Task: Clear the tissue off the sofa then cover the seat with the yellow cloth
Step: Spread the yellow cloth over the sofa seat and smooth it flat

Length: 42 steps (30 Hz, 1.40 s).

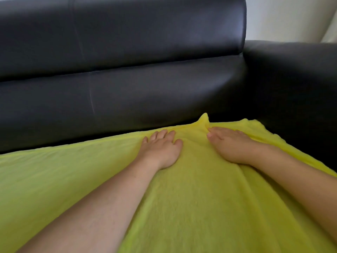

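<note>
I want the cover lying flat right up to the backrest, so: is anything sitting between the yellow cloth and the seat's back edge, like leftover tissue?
Nothing visible. The yellow cloth reaches the backrest, with the left hand and right hand pressing flat on it. No tissue shows. One small peak of cloth stands up between the hands at the back edge.

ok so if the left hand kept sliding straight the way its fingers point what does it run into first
Probably the sofa's black backrest. The left hand lies flat on the yellow cloth, fingers pointing toward the cloth's far edge, which sits right at the backrest's base. Nothing else shows in between.
</note>
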Tool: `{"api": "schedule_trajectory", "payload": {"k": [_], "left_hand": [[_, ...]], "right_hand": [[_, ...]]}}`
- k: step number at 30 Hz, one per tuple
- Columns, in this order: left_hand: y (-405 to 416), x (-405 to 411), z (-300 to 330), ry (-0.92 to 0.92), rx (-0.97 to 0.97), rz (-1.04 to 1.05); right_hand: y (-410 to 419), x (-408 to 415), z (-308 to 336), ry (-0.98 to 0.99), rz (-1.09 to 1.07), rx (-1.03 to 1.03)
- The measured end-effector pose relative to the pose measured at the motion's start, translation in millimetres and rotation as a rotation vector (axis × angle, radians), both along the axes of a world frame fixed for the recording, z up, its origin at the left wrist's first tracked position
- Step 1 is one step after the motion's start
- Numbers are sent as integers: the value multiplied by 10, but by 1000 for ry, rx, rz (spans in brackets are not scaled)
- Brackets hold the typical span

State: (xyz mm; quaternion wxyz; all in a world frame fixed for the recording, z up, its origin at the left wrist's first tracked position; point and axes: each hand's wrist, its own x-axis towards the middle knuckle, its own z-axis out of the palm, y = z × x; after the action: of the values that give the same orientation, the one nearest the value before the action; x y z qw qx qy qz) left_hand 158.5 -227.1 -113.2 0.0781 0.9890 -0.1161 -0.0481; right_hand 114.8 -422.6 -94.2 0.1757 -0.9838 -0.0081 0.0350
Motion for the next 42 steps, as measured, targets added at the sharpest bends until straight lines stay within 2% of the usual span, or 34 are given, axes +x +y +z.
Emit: {"api": "schedule_trajectory", "payload": {"k": [4, 13, 15, 17, 19, 22, 25, 28, 31, 36, 40, 42], "left_hand": [[-5, 10, 20, 10, 20, 4], [-12, 16, 78, 42, 47, -10], [-43, 31, 153, 69, 95, -2], [-133, 45, 263, 18, 141, 6], [-339, 30, 338, -85, 72, -31], [-732, -95, 265, -49, -84, -153], [-871, -206, 24, -20, 22, -174], [-832, -227, -61, -53, 30, -162], [-851, -246, -89, -54, 42, -165], [-866, -234, -100, -70, 64, -147], [-870, -289, -8, -67, 68, -143], [-868, -327, 32, -67, 74, -152]], "right_hand": [[-334, 59, 5, 45, -40, 68], [-785, 272, -132, 33, -90, -36], [-794, 293, -168, 13, -92, -84], [-804, 300, -196, -10, -101, -101], [-816, 295, -215, -27, -105, -100], [-826, 287, -234, -60, -114, -74], [-817, 292, -245, -99, -107, -64], [-805, 221, -189, -155, -130, 41], [-735, 6, -12, -195, -106, 4], [-408, -915, 294, -64, -60, -184], [-267, -1747, 124, 14, -28, -81], [-363, -1904, 4, -6, -35, -50]]}}
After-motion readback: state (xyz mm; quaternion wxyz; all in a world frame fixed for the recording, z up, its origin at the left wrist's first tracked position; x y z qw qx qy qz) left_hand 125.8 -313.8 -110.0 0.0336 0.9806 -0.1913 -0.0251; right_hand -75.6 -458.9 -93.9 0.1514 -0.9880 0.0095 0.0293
